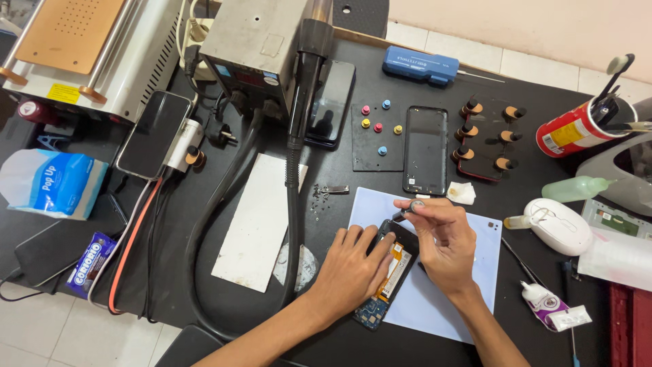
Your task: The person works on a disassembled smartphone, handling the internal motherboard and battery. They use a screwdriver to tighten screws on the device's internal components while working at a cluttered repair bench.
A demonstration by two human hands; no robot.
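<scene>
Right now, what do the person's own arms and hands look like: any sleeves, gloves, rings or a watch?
Both arms are bare up to the bottom edge of the picture, with no sleeves in view. The left hand and the right hand wear no gloves. No watch, band or ring shows on either wrist or on the fingers that are visible.

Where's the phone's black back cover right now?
In the head view, the black back cover lies flat at mid-bench, above the right hand, between the dark pad with coloured pegs and a clamped phone.
</scene>
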